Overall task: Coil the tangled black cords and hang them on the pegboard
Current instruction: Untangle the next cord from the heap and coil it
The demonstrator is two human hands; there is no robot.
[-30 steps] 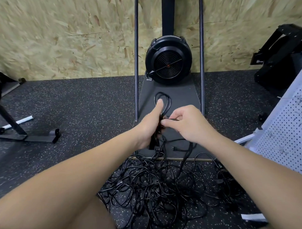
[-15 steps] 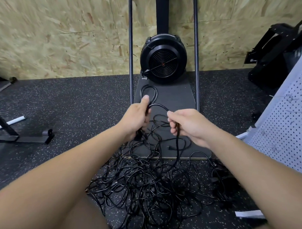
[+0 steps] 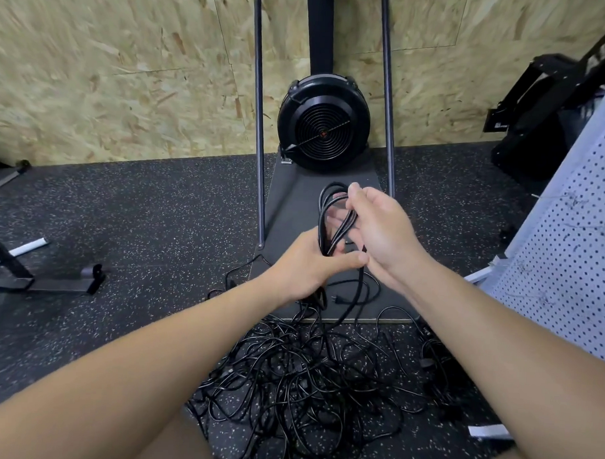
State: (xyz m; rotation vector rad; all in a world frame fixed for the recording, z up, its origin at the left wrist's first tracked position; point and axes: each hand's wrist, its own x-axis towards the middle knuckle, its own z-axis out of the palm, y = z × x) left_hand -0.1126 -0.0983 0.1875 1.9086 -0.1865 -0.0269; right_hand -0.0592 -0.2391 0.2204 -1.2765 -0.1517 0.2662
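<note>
The left hand point(image 3: 306, 263) grips a small coil point(image 3: 330, 216) of black cord, thumb stretched across the front of the loops; its fingers are mostly hidden behind the coil and behind the right hand point(image 3: 380, 228). The right hand sits just beside the coil's upper loops with its fingers curled toward them; they seem to pinch a strand, but blur and overlap make the contact hard to confirm. From the coil one cord drops to the tangled pile point(image 3: 309, 380) of black cords on the speckled floor point(image 3: 140, 223), in front of the near edge of a dark platform point(image 3: 288, 208). Individual cords in the pile cannot be separated by eye; a plug point(image 3: 338, 299) lies on the platform near its front edge. A round black fan housing point(image 3: 323, 123) stands at the platform's far end against the chipboard wall point(image 3: 111, 68). The white pegboard point(image 3: 574, 259) leans at the right, cut off by the frame edge, its hooks too blurred to make out.
</note>
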